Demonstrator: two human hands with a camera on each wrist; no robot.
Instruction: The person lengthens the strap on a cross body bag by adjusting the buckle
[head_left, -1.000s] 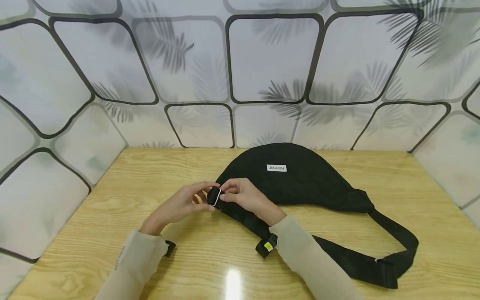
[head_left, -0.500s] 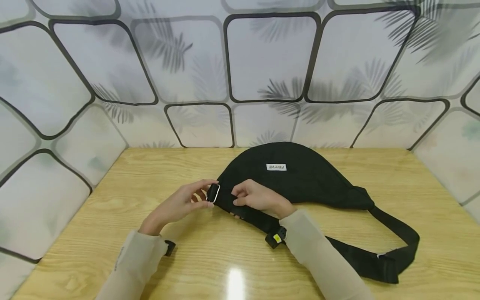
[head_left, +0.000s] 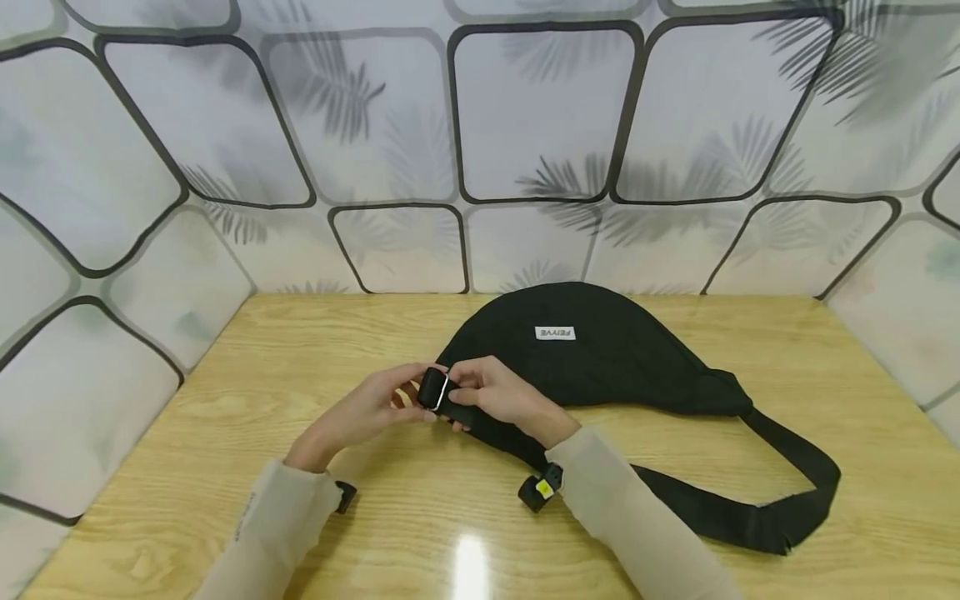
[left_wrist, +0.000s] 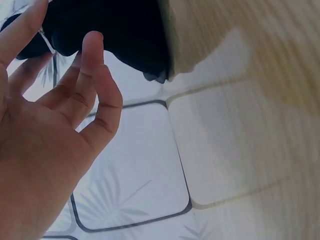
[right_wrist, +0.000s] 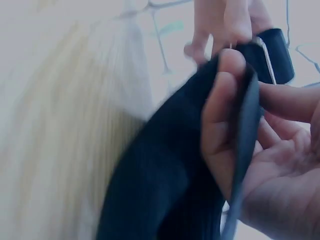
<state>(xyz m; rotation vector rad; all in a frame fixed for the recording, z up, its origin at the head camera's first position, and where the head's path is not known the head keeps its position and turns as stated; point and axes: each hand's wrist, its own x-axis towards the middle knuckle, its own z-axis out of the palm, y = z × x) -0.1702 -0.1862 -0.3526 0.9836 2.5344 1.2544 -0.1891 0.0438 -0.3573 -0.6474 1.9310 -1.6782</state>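
A black waist bag (head_left: 622, 375) with a white label (head_left: 555, 333) lies on the table. At its left end a metal slider buckle (head_left: 442, 392) has black webbing looped through it. My left hand (head_left: 356, 417) holds this buckle end between thumb and fingertips, from the left side. Just right of the buckle, my right hand (head_left: 502, 396) pinches the strap. In the right wrist view the strap (right_wrist: 247, 120) runs edge-on between thumb and fingers, with the buckle (right_wrist: 266, 60) beyond. The left wrist view shows my left hand (left_wrist: 55, 115) beside dark fabric; the grip is partly out of frame.
The long strap (head_left: 720, 517) runs under my right forearm and bends back to the bag's right end. Black wrist devices (head_left: 540, 490) sit by the cuffs. The wooden table (head_left: 300, 333) meets a patterned curtain (head_left: 405, 250) at the back and sides.
My right hand moved right, away from the buckle, then came back beside it. My left hand stayed at the buckle. The strap's folded part at lower right shifted slightly up.
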